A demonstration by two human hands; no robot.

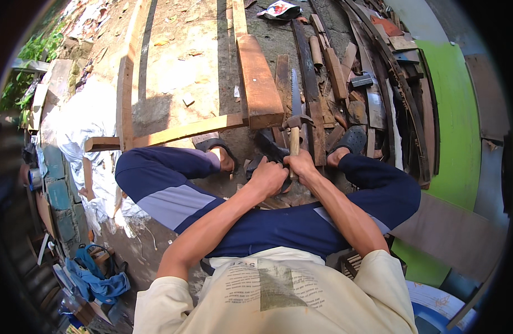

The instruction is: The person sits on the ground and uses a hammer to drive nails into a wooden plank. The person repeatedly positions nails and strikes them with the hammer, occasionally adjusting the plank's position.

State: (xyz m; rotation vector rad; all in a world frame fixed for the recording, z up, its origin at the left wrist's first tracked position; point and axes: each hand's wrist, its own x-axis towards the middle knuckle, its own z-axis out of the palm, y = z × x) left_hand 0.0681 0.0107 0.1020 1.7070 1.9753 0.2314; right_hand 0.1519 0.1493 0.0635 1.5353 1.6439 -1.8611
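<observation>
My right hand (301,165) is closed round the wooden handle of a claw hammer (294,139). The hammer points away from me, head at the far end. Close beside it on the left, my left hand (270,177) is curled closed; whatever its fingers grip is hidden. Dark material (267,146) lies just beyond that hand, its kind unclear. A hand saw's toothed blade (296,92) lies on the ground past the hammer head, its lower part hidden. Left of the blade, a thick wooden beam (260,83) ends near my hands.
A wooden frame piece (184,131) crosses between my left foot and the beam, joined to a long upright (125,83). Wood scraps (337,72) crowd the right, before a green panel (454,111). White sacks (92,133) and a blue bag (100,275) lie left.
</observation>
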